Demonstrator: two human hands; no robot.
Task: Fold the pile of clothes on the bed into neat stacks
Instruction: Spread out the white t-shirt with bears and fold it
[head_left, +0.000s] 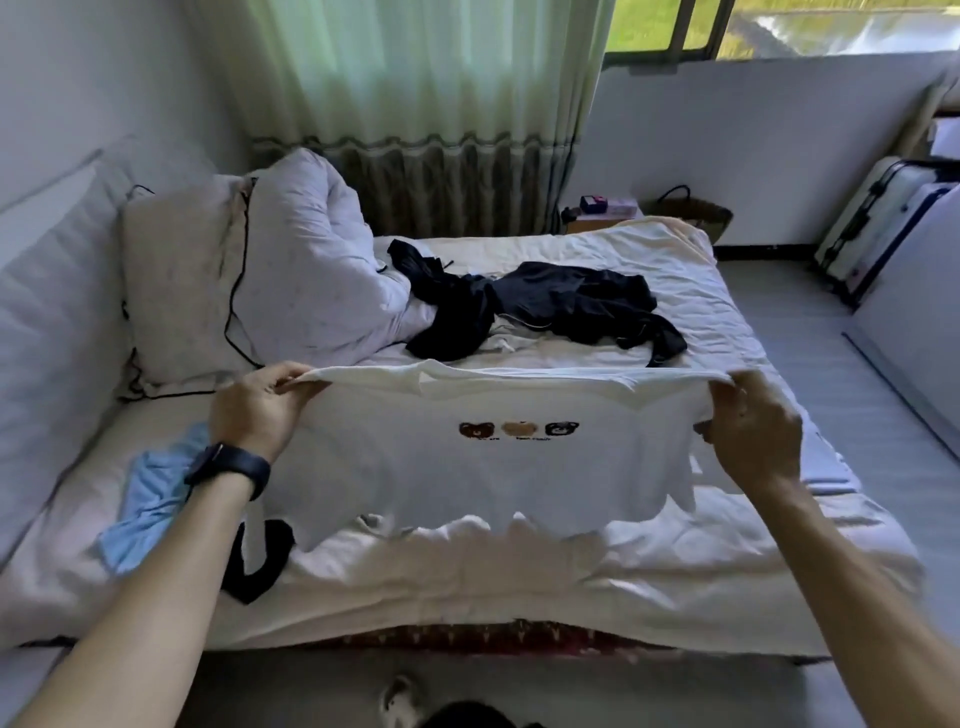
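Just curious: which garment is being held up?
The white bear-print T-shirt, held by the left hand and right hand; the dark clothes and light blue garment lie on the bed.

Worn on the head, standing at the near edge of the white-sheeted bed (519, 582). Facing across it toward the pale green pleated curtain (415, 78) and the dark-framed window (701, 26) on the far wall. Tilted forward and down, steeply enough to catch a blurred foot (400, 701) at the bottom edge. Wide-angle, bowing the bed's sides outward. Near enough to catch the bare left forearm (156, 597) and bare right forearm (857, 597) entering from the lower corners, with the held-up white T-shirt with three bear faces (467, 478) filling the middle. Wide enough to reach the white hard-shell suitcase (862, 223) at far right.
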